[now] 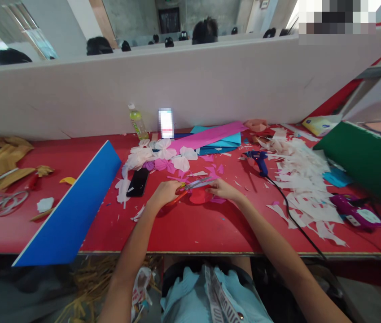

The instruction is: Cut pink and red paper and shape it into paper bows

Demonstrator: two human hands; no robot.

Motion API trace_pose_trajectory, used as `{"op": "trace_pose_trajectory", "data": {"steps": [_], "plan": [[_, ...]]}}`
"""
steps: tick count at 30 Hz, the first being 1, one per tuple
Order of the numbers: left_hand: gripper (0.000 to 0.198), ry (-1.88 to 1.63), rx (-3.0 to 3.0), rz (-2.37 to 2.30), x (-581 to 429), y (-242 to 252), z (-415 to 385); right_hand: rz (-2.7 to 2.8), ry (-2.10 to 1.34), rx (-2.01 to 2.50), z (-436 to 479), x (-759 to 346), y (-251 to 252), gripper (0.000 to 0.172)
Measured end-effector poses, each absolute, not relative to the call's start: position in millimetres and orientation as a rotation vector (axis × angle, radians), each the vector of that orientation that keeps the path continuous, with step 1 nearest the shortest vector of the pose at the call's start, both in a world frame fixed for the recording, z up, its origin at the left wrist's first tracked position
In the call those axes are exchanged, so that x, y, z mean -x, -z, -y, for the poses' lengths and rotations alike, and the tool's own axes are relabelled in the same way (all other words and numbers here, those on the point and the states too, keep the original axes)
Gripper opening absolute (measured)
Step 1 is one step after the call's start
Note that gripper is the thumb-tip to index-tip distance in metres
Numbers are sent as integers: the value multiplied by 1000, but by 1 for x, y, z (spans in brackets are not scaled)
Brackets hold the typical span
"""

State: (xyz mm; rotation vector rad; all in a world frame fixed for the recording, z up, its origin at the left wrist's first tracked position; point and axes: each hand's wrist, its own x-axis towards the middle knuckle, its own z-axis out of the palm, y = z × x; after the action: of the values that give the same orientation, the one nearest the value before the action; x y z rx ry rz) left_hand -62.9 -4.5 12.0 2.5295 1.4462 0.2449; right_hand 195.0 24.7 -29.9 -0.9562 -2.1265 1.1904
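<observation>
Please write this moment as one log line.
left hand: holding scissors | right hand: at pinkish-red paper | glue gun: on red table

Wearer, own body, seen from above. Torso: pale blue top (186, 298), cloth loosely gathered, with soft folds and a wavy, ruffle-like front edge. Down the front runs a flat, pale grey strap (210, 287) in two lengths, narrow and ribbon-like; bold darker capital letters are printed along it, partly cut by folds. Near its lower end, a small round brownish fitting (240, 316). Left hand (165, 195) and right hand (226, 189) bare; forearms likewise, slender. Lap: black material (170, 279) around the top's edge, possibly clothing, though shadow obscures it.
</observation>
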Motion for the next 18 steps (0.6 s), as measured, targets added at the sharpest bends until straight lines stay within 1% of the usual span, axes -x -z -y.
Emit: {"op": "trace_pose_trajectory", "data": {"steps": [18], "plan": [[33,-248,-2524,-1454,61,-14,5,2121,-1330,1033,-23,-195,22,18]]}}
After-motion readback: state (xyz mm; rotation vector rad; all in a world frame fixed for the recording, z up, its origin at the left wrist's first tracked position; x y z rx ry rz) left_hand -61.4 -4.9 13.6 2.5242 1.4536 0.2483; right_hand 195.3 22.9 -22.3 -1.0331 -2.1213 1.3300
